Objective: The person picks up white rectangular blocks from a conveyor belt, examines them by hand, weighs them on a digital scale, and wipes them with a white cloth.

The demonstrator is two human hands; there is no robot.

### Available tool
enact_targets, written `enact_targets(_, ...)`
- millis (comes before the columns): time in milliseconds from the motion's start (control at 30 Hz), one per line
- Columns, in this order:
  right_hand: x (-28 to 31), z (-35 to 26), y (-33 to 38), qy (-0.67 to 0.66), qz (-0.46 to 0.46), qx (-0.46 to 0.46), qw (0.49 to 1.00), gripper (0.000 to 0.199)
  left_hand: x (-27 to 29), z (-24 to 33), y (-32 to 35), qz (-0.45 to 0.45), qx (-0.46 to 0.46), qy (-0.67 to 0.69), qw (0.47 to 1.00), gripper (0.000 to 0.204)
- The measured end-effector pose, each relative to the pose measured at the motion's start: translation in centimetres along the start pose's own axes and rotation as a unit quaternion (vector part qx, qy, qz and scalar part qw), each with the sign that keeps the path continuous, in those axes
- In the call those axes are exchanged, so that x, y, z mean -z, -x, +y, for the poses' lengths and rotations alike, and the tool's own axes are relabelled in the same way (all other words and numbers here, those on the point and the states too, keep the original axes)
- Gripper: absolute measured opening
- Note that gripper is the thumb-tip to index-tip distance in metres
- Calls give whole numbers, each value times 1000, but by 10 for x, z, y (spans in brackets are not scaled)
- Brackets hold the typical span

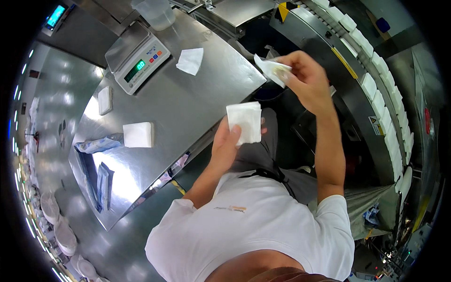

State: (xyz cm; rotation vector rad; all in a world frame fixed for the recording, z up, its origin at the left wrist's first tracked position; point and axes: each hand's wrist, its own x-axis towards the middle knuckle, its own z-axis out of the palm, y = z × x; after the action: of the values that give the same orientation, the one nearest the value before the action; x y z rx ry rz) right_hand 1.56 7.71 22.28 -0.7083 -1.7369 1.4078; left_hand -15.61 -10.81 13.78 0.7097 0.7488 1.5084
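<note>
A small stack of folded white tissues (245, 121) is gripped in my left hand (226, 143), thumb across its lower left corner and fingertips behind its right edge. It is held in front of my body, just off the steel table's near right edge. Farther right and higher, my right hand (305, 77) pinches a loose white tissue (268, 67) between thumb and fingers. That sheet is creased and tilted, near the table's far right corner, and apart from the stack.
On the steel table (188, 103) stand a digital scale (141, 58) and a translucent plastic jug (157, 14). Nearby lie a single tissue (190, 61), two tissue stacks (138, 135) (105, 100) and blue-white plastic wrapping (101, 143). A curved conveyor (350, 77) carries several white stacks at right.
</note>
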Motion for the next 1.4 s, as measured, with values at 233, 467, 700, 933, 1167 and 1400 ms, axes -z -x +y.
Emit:
enact_targets(233, -8, -40, 85, -45, -27, -79, 996, 19, -23, -22, -23, -5, 33, 49, 998, 56)
enact_targets(467, -7, -19, 133, 96, 220, -2, 971, 23, -84, -31, -30, -76, 80, 90, 990, 60)
enact_targets(700, 5, -30, 172, 188, 359, 49, 913, 30, -119, -59, -33, -144, 34, -98, 984, 49)
enact_targets(933, 41, -37, 206, 141, 474, 93, 864, 37, -166, -56, -22, -223, 90, -30, 970, 43)
enact_targets(1167, 74, -68, 241, 454, 274, 70, 845, 60, -149, -98, -23, -286, 46, -167, 942, 45)
enact_targets(1400, 93, -54, 270, 465, 222, 42, 856, 38, -166, -94, -19, -379, 145, -215, 888, 36)
